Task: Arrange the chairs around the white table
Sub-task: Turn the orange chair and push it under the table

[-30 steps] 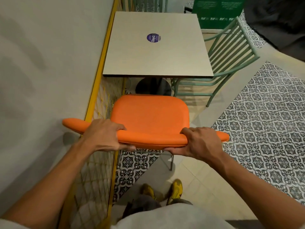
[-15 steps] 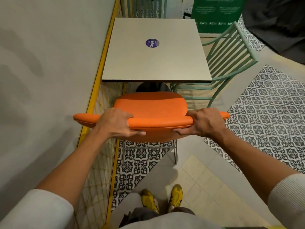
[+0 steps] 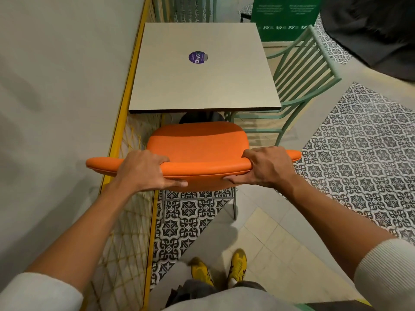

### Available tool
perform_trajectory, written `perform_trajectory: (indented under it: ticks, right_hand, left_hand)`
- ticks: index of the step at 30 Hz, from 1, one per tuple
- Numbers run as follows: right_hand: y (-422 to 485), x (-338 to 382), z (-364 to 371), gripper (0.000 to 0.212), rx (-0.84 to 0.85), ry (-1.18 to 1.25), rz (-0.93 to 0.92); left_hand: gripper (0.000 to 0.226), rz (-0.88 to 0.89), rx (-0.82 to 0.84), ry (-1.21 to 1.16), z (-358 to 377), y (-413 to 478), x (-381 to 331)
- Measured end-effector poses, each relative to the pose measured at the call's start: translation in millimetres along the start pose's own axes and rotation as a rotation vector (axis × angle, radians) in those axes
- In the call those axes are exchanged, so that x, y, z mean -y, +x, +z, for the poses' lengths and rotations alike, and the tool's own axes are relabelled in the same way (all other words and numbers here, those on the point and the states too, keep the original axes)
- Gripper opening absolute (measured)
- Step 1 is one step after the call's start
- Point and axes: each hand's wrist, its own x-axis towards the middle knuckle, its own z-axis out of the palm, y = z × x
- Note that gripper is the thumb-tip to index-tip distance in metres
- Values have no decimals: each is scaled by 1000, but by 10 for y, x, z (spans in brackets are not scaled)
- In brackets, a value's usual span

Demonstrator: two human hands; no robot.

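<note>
An orange padded chair (image 3: 197, 144) stands in front of me, its seat facing the white square table (image 3: 202, 86). The seat's front edge sits just short of the table's near edge. My left hand (image 3: 143, 170) grips the top of the chair's backrest on the left side. My right hand (image 3: 267, 167) grips the same backrest on the right side. A green metal slatted chair (image 3: 298, 70) stands at the table's right side, its seat partly under the tabletop.
A grey wall (image 3: 56, 97) with a yellow rail and wire mesh (image 3: 125, 232) runs close along the left. A purple round sticker (image 3: 197, 57) is on the tabletop. Patterned tile floor (image 3: 359, 153) lies to the right. My yellow shoes (image 3: 219, 269) are below.
The orange chair has moved forward, away from me and towards the table, with both hands still holding its backrest. My arms have stretched out further.
</note>
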Motion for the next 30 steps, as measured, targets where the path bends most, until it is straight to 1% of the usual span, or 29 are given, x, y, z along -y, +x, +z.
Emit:
perform_trajectory:
  ticks: [4,8,12,15,18,20,22,25,28,30]
  right_hand:
    - [-7,-14,-17,84,48,6,2]
    - [9,7,-58,86,91,46,27]
    - [122,76,-90,102,215,150,56]
    - [320,129,-99,106,263,184,-1]
    - [609,145,-114,113,398,234,-40]
    - [798,127,-80,115,475,221,-81]
    - [966,85,-4,110,509,204,-118]
    - [1197,26,116,104,532,207,-204]
    - [1415,-43,164,102,548,187,-348]
    - [1482,-106,176,100,580,185,-440]
  left_hand:
    - [125,-26,28,-1,7,21,-11]
    - [117,-57,1,-66,52,14,-2]
    - [120,-72,-55,-132,68,43,-28]
    - [124,-135,-30,-155,2,83,-97]
    - [128,-213,-1,-159,-56,98,-161]
    - [126,-261,14,-168,-41,98,-198]
    - [120,-307,-19,-164,-4,106,-234]
    - [108,-434,-87,-147,80,97,-281]
    - [100,-646,-130,-175,137,26,-403]
    - [96,-815,-188,-202,144,-71,-631]
